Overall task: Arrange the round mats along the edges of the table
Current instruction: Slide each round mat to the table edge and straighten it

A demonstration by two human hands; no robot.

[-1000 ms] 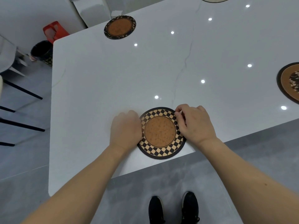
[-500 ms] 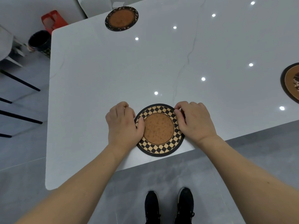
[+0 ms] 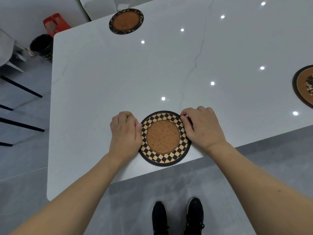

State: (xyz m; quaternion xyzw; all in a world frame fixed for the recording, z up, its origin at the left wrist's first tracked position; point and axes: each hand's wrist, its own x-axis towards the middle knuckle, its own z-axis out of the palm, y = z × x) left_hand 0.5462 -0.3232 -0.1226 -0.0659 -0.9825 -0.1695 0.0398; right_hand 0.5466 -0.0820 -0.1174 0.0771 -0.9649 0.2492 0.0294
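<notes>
A round mat with a black-and-tan checkered rim and a brown cork centre [image 3: 163,137] lies flat by the near edge of the white table [image 3: 101,82]. My left hand [image 3: 124,133] grips the mat's left rim, fingers curled. My right hand [image 3: 201,127] pinches its upper right rim. A second round mat with a dark patterned rim [image 3: 126,21] lies at the far edge. A third mat [image 3: 303,85] shows partly at the right border of the view.
Dark chair legs [image 3: 20,121] stand left of the table. A black bin [image 3: 41,44] and a red stool [image 3: 55,24] sit on the grey floor past the table's far left corner. My black shoes [image 3: 177,216] are below the near edge.
The checkered mat has stayed near the front edge between both hands. My left hand's thumb has come off the mat's rim and now sits at its edge.
</notes>
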